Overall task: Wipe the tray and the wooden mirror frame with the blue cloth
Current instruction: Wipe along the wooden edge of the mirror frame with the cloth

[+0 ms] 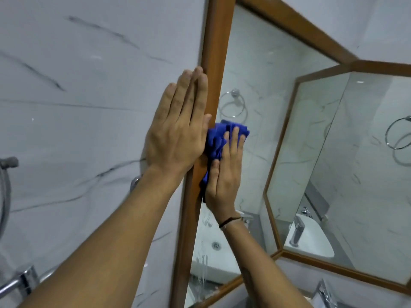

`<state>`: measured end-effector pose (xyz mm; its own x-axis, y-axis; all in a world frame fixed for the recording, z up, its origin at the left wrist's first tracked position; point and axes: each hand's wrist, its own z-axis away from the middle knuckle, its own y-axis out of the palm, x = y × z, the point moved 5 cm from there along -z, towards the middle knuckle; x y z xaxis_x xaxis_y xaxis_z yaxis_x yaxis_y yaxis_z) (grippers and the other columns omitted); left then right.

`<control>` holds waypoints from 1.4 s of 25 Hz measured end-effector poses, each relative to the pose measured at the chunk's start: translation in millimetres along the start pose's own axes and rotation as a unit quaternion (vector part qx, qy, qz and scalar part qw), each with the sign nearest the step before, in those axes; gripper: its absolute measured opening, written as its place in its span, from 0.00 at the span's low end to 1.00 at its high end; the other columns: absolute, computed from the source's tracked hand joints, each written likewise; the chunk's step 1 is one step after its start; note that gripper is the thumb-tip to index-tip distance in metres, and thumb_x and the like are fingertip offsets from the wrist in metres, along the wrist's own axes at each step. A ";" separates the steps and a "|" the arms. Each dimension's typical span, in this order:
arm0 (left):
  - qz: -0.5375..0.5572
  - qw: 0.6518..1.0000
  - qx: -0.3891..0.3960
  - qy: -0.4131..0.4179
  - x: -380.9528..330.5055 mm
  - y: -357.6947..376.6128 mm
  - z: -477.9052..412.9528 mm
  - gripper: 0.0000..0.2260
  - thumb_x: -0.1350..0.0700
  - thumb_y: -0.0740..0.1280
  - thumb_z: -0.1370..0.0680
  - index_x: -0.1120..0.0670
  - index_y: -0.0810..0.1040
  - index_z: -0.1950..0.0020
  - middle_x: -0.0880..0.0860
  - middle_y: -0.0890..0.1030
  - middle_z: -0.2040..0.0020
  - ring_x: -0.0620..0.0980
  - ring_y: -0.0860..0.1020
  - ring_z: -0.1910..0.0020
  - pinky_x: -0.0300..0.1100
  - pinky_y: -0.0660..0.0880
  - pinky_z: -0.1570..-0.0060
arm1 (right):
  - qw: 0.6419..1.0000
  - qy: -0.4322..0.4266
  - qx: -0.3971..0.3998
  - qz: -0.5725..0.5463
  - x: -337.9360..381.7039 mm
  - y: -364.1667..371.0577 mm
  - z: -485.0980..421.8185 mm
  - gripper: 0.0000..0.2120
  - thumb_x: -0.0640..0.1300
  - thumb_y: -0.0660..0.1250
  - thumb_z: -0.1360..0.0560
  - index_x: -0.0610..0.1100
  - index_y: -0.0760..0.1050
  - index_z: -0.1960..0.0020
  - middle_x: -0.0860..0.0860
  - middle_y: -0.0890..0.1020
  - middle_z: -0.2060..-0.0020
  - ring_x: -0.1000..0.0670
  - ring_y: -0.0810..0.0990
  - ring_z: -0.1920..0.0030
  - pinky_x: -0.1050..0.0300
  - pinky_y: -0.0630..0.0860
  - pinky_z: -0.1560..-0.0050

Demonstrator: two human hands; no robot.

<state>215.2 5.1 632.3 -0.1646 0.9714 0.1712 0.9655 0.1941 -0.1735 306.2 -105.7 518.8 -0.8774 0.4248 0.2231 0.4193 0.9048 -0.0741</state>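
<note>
Head view:
Frame [214, 63]: wooden, left upright of the wall mirror; runs from top centre down to lower left.
Cloth [216, 141]: blue, bunched, pressed on the frame's inner edge about mid-height, partly over the glass [278, 112].
Right hand [224, 174]: flat on the cloth, fingers [234, 138] close together and extended; a press for rubbing, not a pinch.
Left hand [178, 125]: open, empty, palm on the marble wall [77, 96], fingers straight along the frame's outer edge; likely bracing the body.
Tray: not in view.
Stage: frame wipe under way, judged from cloth contact.
</note>
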 end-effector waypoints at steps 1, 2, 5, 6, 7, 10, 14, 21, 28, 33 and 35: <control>0.003 1.000 -0.002 -0.002 0.1 2.1 4.2 0.29 0.47 0.45 0.06 0.62 0.51 0.09 0.60 0.54 0.08 0.57 0.54 0.09 0.52 0.51 0.11 | 1.000 0.017 0.017 -0.002 -5.2 3.6 38.4 0.28 0.52 0.47 0.07 0.53 0.46 0.08 0.49 0.51 0.08 0.38 0.47 0.07 0.42 0.49 0.08; 0.006 1.000 -0.004 -0.004 -0.2 3.8 10.1 0.29 0.47 0.46 0.07 0.62 0.52 0.09 0.59 0.56 0.09 0.56 0.55 0.09 0.51 0.51 0.11 | 0.998 0.047 0.042 -0.003 -10.2 6.0 84.7 0.29 0.53 0.47 0.07 0.53 0.46 0.08 0.49 0.50 0.08 0.39 0.47 0.07 0.41 0.49 0.08; 0.016 1.000 -0.012 -0.016 -1.7 11.7 31.7 0.28 0.48 0.47 0.07 0.62 0.54 0.10 0.61 0.58 0.09 0.57 0.57 0.10 0.51 0.53 0.11 | 0.978 0.157 0.132 0.027 -22.4 14.4 232.7 0.31 0.58 0.45 0.08 0.56 0.39 0.09 0.56 0.44 0.08 0.49 0.41 0.08 0.35 0.51 0.15; 0.023 0.999 -0.017 -0.014 -3.3 13.1 35.7 0.28 0.48 0.48 0.07 0.62 0.55 0.10 0.61 0.58 0.10 0.57 0.58 0.10 0.51 0.53 0.11 | 0.973 0.170 0.150 0.049 -23.5 12.6 263.5 0.31 0.59 0.44 0.08 0.56 0.37 0.09 0.57 0.42 0.08 0.51 0.39 0.08 0.34 0.53 0.18; 0.023 0.999 -0.027 -0.012 -5.8 12.8 37.8 0.28 0.48 0.49 0.07 0.63 0.55 0.10 0.62 0.59 0.10 0.57 0.58 0.10 0.51 0.53 0.11 | 0.972 0.164 0.157 0.061 -25.2 9.8 275.8 0.31 0.59 0.44 0.08 0.56 0.37 0.09 0.58 0.41 0.08 0.52 0.38 0.08 0.34 0.54 0.19; 0.019 0.999 -0.042 -0.018 -12.7 14.4 46.4 0.28 0.48 0.50 0.07 0.63 0.57 0.11 0.62 0.61 0.11 0.58 0.60 0.11 0.51 0.53 0.11 | 0.988 0.089 0.117 0.045 -22.0 4.5 216.7 0.30 0.56 0.44 0.08 0.55 0.41 0.08 0.56 0.43 0.08 0.49 0.40 0.07 0.41 0.49 0.09; 0.045 0.998 -0.027 -0.040 -27.0 23.8 106.1 0.28 0.50 0.54 0.07 0.64 0.57 0.11 0.63 0.62 0.11 0.57 0.59 0.11 0.50 0.52 0.11 | 0.998 0.046 0.029 0.018 -20.3 6.8 117.0 0.29 0.53 0.48 0.08 0.50 0.49 0.08 0.48 0.52 0.08 0.38 0.47 0.08 0.42 0.51 0.08; 0.040 0.999 0.021 -0.023 -39.5 41.8 189.4 0.31 0.49 0.52 0.07 0.62 0.45 0.10 0.61 0.45 0.10 0.54 0.43 0.09 0.50 0.42 0.09 | 0.977 0.127 0.148 0.080 -40.7 8.0 283.6 0.30 0.59 0.43 0.08 0.54 0.41 0.08 0.53 0.44 0.08 0.46 0.40 0.07 0.35 0.52 0.14; 0.052 0.998 0.009 -0.017 -41.4 42.6 202.0 0.32 0.47 0.54 0.07 0.63 0.43 0.11 0.60 0.47 0.11 0.54 0.45 0.10 0.50 0.42 0.10 | 0.995 0.052 0.071 0.053 -44.3 8.7 178.1 0.30 0.55 0.46 0.08 0.49 0.47 0.08 0.49 0.48 0.08 0.39 0.45 0.07 0.41 0.49 0.08; 0.058 0.998 0.018 -0.026 -41.5 45.5 211.1 0.32 0.48 0.54 0.07 0.61 0.41 0.11 0.58 0.42 0.11 0.52 0.41 0.10 0.49 0.40 0.10 | 0.980 0.085 0.151 0.096 -44.9 9.6 288.4 0.31 0.57 0.45 0.08 0.51 0.41 0.08 0.51 0.42 0.08 0.45 0.41 0.07 0.43 0.49 0.07; 0.065 0.997 0.018 -0.024 -40.8 47.5 215.3 0.33 0.48 0.54 0.07 0.61 0.41 0.10 0.58 0.40 0.10 0.51 0.40 0.10 0.49 0.40 0.10 | 0.962 0.118 0.214 0.123 -41.1 3.6 357.3 0.32 0.58 0.44 0.08 0.52 0.37 0.09 0.52 0.38 0.08 0.48 0.37 0.08 0.37 0.56 0.15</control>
<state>224.3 4.1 408.3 -0.0481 0.9940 0.0984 0.9714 0.0695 -0.2270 260.4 -109.7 162.1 -0.6660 0.6544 0.3579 0.4281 0.7283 -0.5350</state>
